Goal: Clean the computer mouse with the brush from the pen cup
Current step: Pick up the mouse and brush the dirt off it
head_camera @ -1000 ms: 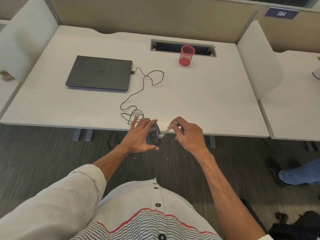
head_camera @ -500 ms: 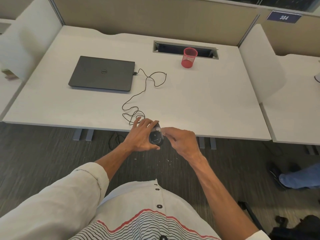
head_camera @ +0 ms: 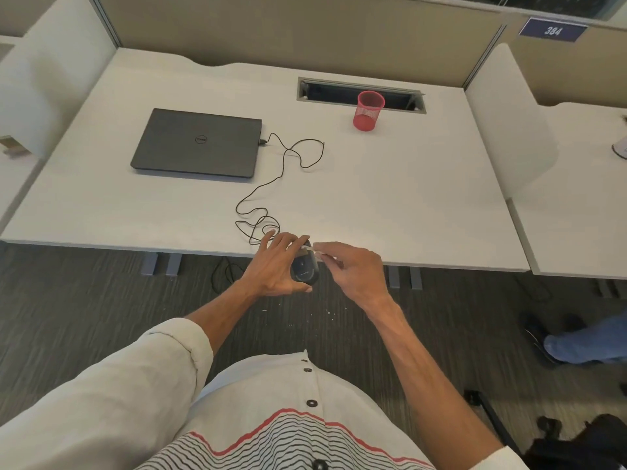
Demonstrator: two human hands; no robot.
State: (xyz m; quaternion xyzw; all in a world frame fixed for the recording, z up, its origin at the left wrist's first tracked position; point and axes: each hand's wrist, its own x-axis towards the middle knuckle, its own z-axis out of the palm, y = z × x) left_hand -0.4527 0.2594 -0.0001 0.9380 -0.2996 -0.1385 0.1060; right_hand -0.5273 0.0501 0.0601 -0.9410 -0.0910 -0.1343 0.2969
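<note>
- The left hand [head_camera: 276, 264] holds the mouse [head_camera: 304, 269] just off the near edge of the desk [head_camera: 390, 198], fingers wrapped over its far end and thumb under its near end, clamped on it.
- The mouse is dark and rounded, tilted so its top faces the camera; most of its left side is hidden behind the left hand's fingers.
- The right hand [head_camera: 351, 268] sits just right of the mouse, fingers pinched together on the brush [head_camera: 317, 253], of which only a pale, blurred stretch shows.
- The brush end meets the far right part of the mouse, beside the left hand's fingertips; whether the bristles touch the shell cannot be told.
- A black cable [head_camera: 271, 184] runs from behind the left hand in loose loops across the desk, away from the grip, to the closed laptop [head_camera: 198, 144] far to the left.
- The red mesh cup [head_camera: 368, 111] stands upright well beyond the hands, at the far side of the desk, in front of a cable slot [head_camera: 325, 93].
- Small pale specks lie on the carpet [head_camera: 101, 300] below the hands.
</note>
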